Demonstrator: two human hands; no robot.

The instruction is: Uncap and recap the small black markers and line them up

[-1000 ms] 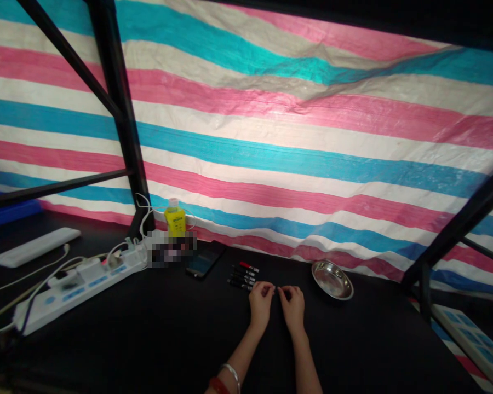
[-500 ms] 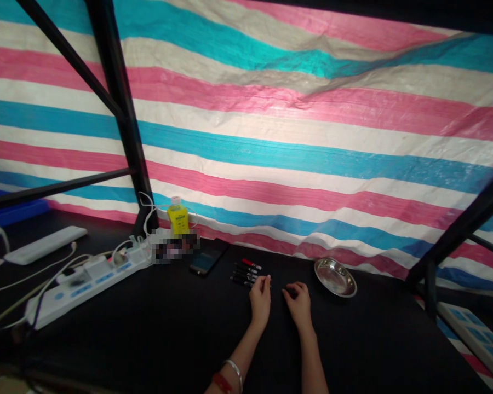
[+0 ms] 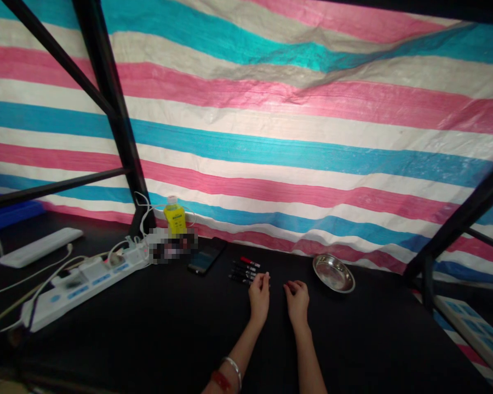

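Observation:
Several dark-barrelled marker pens [image 3: 243, 272] and a red marker pen [image 3: 250, 261] lie side by side on the black table [image 3: 168, 334]. My left hand [image 3: 259, 298] is at the right end of this row, its thumb and fingers pinched together and covering part of the nearest pens. Whether anything sits in that pinch is too small to tell. To its right, my right hand [image 3: 297, 301] rests low over the table with fingers curled and tips together; what they hold, if anything, is hidden. A shallow round metal dish [image 3: 334, 273] stands beyond my right hand.
A dark phone [image 3: 206, 257] lies left of the pens. Further left are a yellow bottle [image 3: 175, 218], a white power strip [image 3: 86, 293] with plugs and cables, and a long white box [image 3: 41, 247]. Black frame posts [image 3: 121, 131] and a striped sheet [image 3: 271, 137] bound the back.
My right thumb and fingertips have drawn closer together. My left hand keeps its pinch beside the pens. The whole view has shifted slightly.

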